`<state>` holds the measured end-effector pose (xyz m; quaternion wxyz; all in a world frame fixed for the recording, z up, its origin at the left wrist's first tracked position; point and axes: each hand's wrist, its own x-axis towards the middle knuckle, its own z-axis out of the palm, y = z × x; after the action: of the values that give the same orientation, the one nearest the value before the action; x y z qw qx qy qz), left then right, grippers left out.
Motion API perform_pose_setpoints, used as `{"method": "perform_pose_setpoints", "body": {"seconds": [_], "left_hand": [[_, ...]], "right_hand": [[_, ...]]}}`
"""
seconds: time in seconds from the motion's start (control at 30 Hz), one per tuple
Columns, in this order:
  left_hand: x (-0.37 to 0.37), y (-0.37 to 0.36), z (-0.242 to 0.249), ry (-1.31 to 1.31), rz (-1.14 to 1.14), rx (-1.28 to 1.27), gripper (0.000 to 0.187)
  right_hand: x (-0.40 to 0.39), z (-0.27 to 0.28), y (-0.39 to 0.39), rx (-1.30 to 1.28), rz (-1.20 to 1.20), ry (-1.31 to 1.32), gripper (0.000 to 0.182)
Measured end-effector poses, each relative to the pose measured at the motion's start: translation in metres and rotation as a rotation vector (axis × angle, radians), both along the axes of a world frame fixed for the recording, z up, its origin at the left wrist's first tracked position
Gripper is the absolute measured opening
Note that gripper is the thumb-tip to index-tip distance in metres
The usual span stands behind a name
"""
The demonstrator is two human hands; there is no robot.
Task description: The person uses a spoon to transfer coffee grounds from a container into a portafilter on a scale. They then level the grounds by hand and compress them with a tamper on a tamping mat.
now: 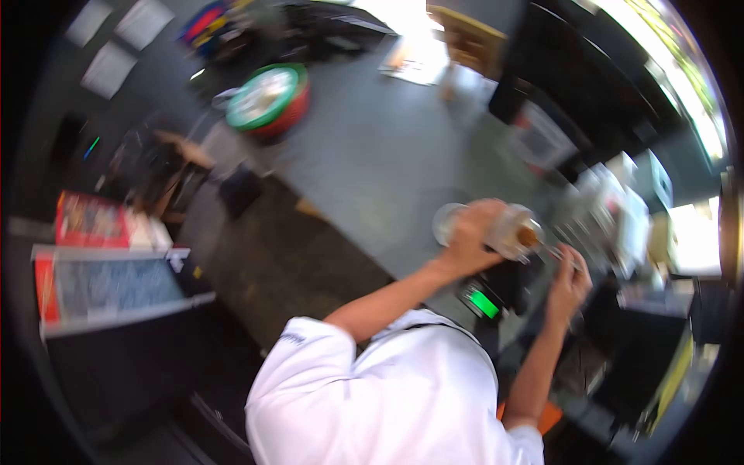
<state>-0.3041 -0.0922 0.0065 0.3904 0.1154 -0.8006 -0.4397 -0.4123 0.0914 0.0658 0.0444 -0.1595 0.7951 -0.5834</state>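
Observation:
My left hand (469, 236) is wrapped round a clear jar (511, 231), tilted so that its end points to the right. Something brown shows inside that end. My right hand (570, 283) is closed in a pinch just right of the jar, on a thin, shiny utensil (555, 251); blur hides its exact kind. Left of my left hand lies a clear round lid or cup (446, 223), partly covered by the hand. Below the jar, near my body, a small dark scale (482, 301) has a lit green display.
A green-rimmed red tub (293, 97) stands on the grey table (364, 147) at upper left. White containers (620, 209) crowd the right side. Papers (418, 62) and a black screen (577, 70) are at the back. A red-edged box (542, 138) stands near the screen.

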Motion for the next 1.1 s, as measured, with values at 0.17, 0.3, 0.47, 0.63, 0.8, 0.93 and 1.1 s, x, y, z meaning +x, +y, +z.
{"method": "perform_pose_setpoints", "body": {"seconds": [0.17,0.3,0.47,0.63,0.8,0.93,1.1], "left_hand": [[0.004,0.003,0.001,0.010,0.037,-0.017,0.086],[0.010,-0.002,0.001,0.005,0.053,-0.022,0.088],[0.012,-0.002,-0.002,-0.008,0.052,-0.006,0.088],[0.008,-0.004,0.007,0.027,0.046,-0.004,0.084],[0.004,-0.002,0.001,0.003,0.008,-0.004,0.083],[0.006,-0.002,0.001,-0.059,-0.010,0.031,0.088],[0.004,-0.002,0.006,-0.093,0.032,-0.078,0.088]], "right_hand": [[-0.003,-0.014,-0.009,-0.021,0.146,-0.006,0.024],[0.002,-0.015,-0.021,-0.054,0.180,-0.028,0.025],[0.007,-0.003,-0.023,-0.037,0.179,-0.036,0.023],[0.006,0.007,-0.023,0.040,0.153,-0.017,0.021],[0.014,0.019,-0.023,0.042,0.112,-0.045,0.018],[0.009,0.009,-0.017,-0.105,0.112,-0.146,0.017],[0.006,0.011,-0.013,-0.196,0.104,-0.208,0.018]]}}
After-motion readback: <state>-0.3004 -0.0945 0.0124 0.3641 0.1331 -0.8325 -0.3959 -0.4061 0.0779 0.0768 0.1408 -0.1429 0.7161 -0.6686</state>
